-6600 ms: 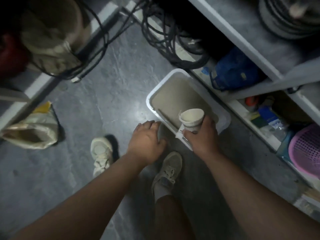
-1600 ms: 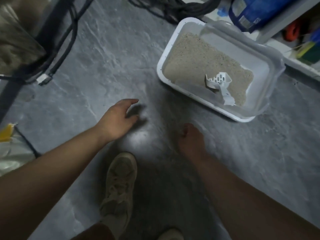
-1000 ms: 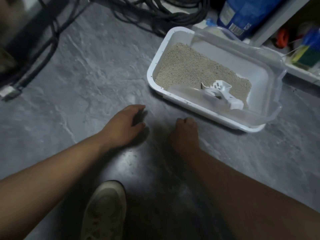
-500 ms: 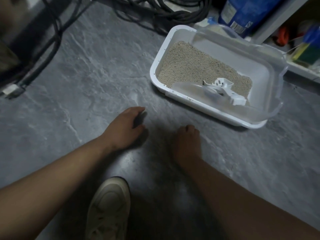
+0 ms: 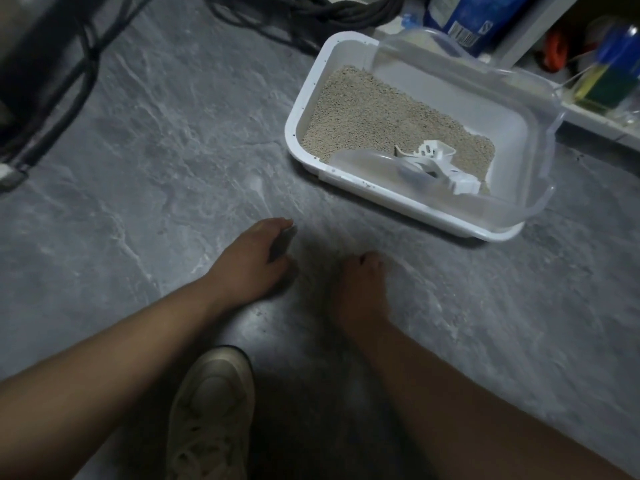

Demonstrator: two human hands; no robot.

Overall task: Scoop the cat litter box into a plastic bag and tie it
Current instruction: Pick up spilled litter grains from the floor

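Note:
The white litter box [image 5: 398, 199] sits on the grey floor at upper right, with a clear plastic guard [image 5: 540, 98] around its far and right rim. Beige litter [image 5: 367, 116] fills its left part. A white slotted scoop [image 5: 446, 168] lies in the litter near the front wall, untouched. My left hand [image 5: 256, 258] rests on the floor in front of the box, fingers curved and holding nothing. My right hand [image 5: 360, 282] is beside it, knuckles up with fingers curled under, also on the floor. No plastic bag is in view.
My beige shoe [image 5: 211, 410] is at the bottom centre. Black cables [image 5: 311, 15] coil along the top edge and down the left. A blue bag [image 5: 467, 19] and small items stand on a low shelf [image 5: 595, 123] behind the box.
Earlier my right hand held the scoop at the box; the scoop now lies in the litter and both hands are on the floor. Over the last second they have barely moved.

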